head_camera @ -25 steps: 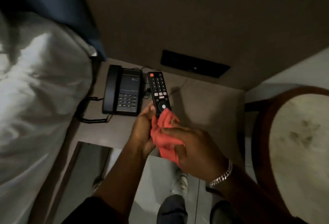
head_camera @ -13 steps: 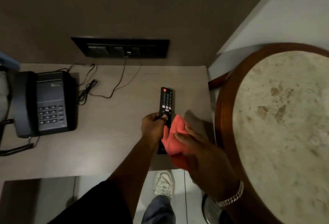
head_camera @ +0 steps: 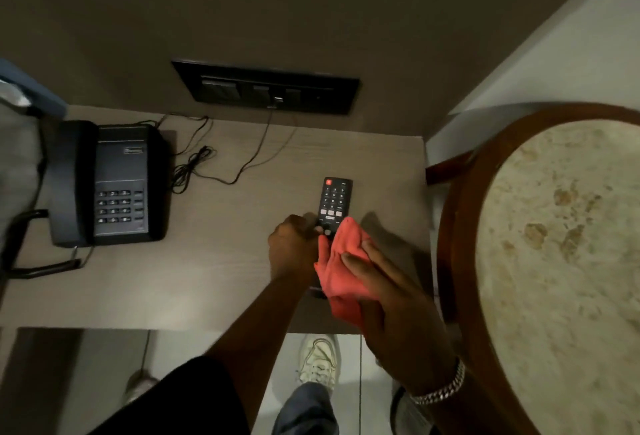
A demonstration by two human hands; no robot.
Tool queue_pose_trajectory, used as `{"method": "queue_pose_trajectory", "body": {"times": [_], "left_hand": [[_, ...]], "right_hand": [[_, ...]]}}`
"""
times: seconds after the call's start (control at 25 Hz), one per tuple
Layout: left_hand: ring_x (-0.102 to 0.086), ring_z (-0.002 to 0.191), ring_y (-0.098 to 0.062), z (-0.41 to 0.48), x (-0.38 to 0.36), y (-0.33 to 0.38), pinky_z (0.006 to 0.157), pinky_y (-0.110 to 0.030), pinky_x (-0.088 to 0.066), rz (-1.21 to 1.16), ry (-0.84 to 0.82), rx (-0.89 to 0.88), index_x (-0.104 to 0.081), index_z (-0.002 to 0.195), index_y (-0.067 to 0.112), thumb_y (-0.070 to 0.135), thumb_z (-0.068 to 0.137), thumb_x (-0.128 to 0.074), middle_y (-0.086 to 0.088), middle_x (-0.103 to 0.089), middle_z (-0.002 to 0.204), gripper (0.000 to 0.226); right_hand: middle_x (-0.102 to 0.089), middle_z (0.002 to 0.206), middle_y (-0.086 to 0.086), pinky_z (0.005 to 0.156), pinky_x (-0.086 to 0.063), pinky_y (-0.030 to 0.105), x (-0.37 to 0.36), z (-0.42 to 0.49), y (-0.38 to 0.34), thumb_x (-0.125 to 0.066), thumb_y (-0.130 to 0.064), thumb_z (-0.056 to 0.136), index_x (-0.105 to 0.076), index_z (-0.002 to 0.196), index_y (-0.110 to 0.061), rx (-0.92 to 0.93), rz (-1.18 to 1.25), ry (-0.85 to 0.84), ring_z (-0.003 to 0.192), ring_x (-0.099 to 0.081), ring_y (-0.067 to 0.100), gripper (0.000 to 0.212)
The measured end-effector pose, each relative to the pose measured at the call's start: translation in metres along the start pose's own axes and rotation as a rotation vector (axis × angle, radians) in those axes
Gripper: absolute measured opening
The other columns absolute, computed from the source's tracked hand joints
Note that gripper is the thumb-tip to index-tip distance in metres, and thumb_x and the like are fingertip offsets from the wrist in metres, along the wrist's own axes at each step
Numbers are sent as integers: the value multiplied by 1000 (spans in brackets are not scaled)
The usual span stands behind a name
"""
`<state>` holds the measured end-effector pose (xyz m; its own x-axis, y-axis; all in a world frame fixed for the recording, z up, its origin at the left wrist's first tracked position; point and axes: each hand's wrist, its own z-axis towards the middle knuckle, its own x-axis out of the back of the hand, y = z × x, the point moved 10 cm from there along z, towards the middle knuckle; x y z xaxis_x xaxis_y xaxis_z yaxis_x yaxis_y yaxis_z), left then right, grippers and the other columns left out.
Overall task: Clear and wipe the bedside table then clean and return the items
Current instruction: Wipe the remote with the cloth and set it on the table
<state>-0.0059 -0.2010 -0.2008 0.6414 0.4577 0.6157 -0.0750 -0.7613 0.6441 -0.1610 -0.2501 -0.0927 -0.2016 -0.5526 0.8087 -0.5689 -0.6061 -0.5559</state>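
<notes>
A black TV remote [head_camera: 333, 200] is held above the right part of the beige bedside table [head_camera: 214, 272], its button face up. My left hand [head_camera: 294, 250] grips its lower half from the left side. My right hand [head_camera: 391, 306] presses a red cloth [head_camera: 341, 272] over the remote's lower end, hiding that part. A black desk phone [head_camera: 107, 183] sits on the table's left side with its handset on the cradle.
Thin black cords [head_camera: 204, 164] run from the phone to a dark switch panel [head_camera: 266, 90] on the wall. A round marble-topped table [head_camera: 561, 261] with a wooden rim stands close on the right. White bedding [head_camera: 17, 157] is at the left edge.
The view swung right, away from the bed. The remote, held in my left hand beside the phone a second ago, is now over the table's right part; the cloth still covers its lower end.
</notes>
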Motion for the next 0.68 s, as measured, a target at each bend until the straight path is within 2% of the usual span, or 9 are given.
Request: {"method": "queue_pose_trajectory", "body": {"times": [0.08,0.16,0.24,0.32,0.36,0.44,0.52,0.6,0.68], "left_hand": [[-69,91,-32,-7,37,-19,78,-32,-50,-210,22,81,-70,94,2,14,88,-66,-15,-75,93,14],[-68,84,-27,-16,87,-43,74,-32,-54,-550,31,143,-72,91,7,10,89,-64,-8,-74,84,9],[-67,83,-23,-24,136,-63,67,-28,-56,-871,-84,172,-73,91,15,26,98,-53,-1,-75,83,25],[-69,103,-26,-36,179,-75,85,-36,-58,-1120,-309,153,-71,111,19,50,101,-36,-6,-75,110,49],[-66,112,-29,-42,207,-85,95,-42,-55,-1221,-345,132,-67,121,15,53,100,-36,-13,-70,122,53],[-62,111,-33,-50,256,-108,100,-47,-48,-1362,-303,124,-63,122,4,41,97,-49,-27,-62,127,47],[-61,109,-33,-57,307,-139,104,-50,-45,-1459,-228,129,-64,120,1,35,96,-51,-31,-60,129,43],[-66,103,-24,-68,363,-162,99,-42,-48,-1618,-213,53,-70,115,9,38,98,-46,-21,-70,116,42],[-66,82,-15,-76,426,-193,81,-32,-50,-1640,-49,-22,-69,105,10,33,93,-54,-8,-71,94,30]], "right_hand": [[-50,147,6,113,-37,23,7,9,-39,-42,-27,94,-58,132,-16,97,-13,92,136,-47,17,43],[-51,146,2,110,-33,12,5,21,-87,-51,-18,90,-59,132,-19,184,-18,127,133,-50,13,43],[-43,152,-1,110,-40,22,-14,35,-140,-48,-23,92,-54,137,-23,282,3,95,138,-44,13,45],[-28,160,-4,114,-38,33,-46,48,-201,-46,-34,95,-44,143,-28,373,26,-6,146,-29,12,49],[-21,162,-5,116,-34,35,-65,53,-235,-46,-44,95,-38,146,-31,420,29,-60,149,-22,12,53],[-12,164,-3,117,-31,39,-95,60,-294,-43,-65,89,-30,148,-39,487,18,-112,150,-17,17,65],[-11,164,0,115,-33,44,-123,69,-353,-41,-70,86,-30,146,-43,520,-12,-97,148,-20,23,67],[-23,161,3,111,-39,45,-148,74,-413,-52,-57,89,-41,140,-39,583,-5,-41,143,-32,23,55],[-39,154,6,108,-42,46,-171,73,-471,-56,-38,93,-53,132,-29,723,89,-43,141,-39,22,41]]}}
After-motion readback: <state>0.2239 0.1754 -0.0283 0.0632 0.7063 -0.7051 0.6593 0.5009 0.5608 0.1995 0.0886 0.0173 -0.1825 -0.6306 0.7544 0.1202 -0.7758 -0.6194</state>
